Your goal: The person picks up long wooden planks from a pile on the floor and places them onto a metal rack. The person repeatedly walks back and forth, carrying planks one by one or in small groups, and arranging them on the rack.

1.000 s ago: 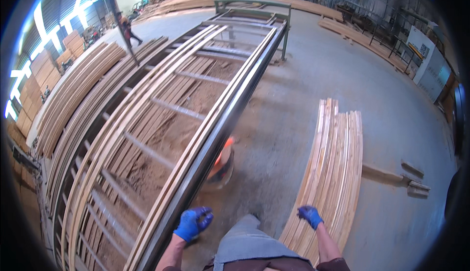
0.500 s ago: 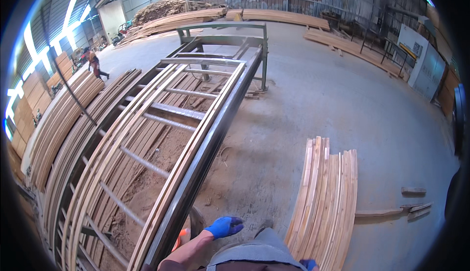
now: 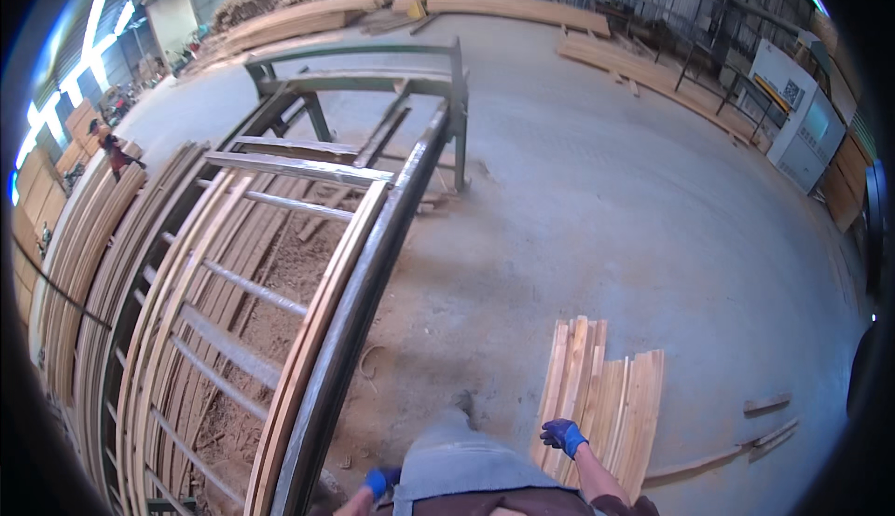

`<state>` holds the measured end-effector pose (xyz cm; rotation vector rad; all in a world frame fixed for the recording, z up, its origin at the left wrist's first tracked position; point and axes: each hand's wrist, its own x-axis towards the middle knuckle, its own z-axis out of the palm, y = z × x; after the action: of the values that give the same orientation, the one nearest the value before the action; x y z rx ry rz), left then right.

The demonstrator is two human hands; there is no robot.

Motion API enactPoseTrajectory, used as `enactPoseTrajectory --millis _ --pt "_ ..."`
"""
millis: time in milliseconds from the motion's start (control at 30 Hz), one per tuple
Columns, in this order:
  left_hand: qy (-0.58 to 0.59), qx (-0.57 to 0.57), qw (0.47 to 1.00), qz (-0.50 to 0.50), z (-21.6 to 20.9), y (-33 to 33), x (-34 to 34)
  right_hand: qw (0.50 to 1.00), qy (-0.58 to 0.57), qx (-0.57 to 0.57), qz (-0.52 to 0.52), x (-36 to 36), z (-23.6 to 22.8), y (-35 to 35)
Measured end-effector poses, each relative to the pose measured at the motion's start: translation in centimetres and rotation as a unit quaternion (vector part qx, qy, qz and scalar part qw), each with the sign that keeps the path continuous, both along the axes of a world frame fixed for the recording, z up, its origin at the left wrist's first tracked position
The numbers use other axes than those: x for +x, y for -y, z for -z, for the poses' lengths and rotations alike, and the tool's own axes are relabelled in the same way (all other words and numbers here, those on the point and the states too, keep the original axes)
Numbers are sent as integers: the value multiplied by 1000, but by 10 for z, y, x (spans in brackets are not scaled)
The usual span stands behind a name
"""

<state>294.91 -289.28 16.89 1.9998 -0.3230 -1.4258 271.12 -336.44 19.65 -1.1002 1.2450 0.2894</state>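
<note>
My right hand [image 3: 565,436], in a blue and purple glove, hovers over the left part of a stack of light wooden strips [image 3: 611,404]. Its fingers are loosely bent with a little space between them, and nothing shows in them; I cannot tell whether it touches the wood. Low beside my grey apron, my left hand [image 3: 382,481], also in a blue glove, is close to the metal side rail [image 3: 350,348] of a long roller frame. Blur and the dark glove tip hide how its fingers stand. Long wooden strips [image 3: 312,316] lie along both sides of the frame's rollers.
Dark and brown board stacks [image 3: 130,255] lie left of the frame, where another person [image 3: 114,151] walks. Green legs [image 3: 457,129] hold up its far end. Small wood scraps [image 3: 769,404] lie on the floor at right. A pale cabinet [image 3: 797,115] stands far right.
My right hand has risen from the lower edge over the strip stack. My left hand has dropped back toward my apron. The view has shifted, and the other person is farther left.
</note>
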Motion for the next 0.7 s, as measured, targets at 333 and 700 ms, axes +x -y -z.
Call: enactPoseTrajectory --millis 333,700 --pt "-12 -224 961 -161 -58 448 331 972 -170 139 85 48 79 272" --pt "-186 152 937 -252 9 633 430 946 201 -200 -154 621 -19 739"
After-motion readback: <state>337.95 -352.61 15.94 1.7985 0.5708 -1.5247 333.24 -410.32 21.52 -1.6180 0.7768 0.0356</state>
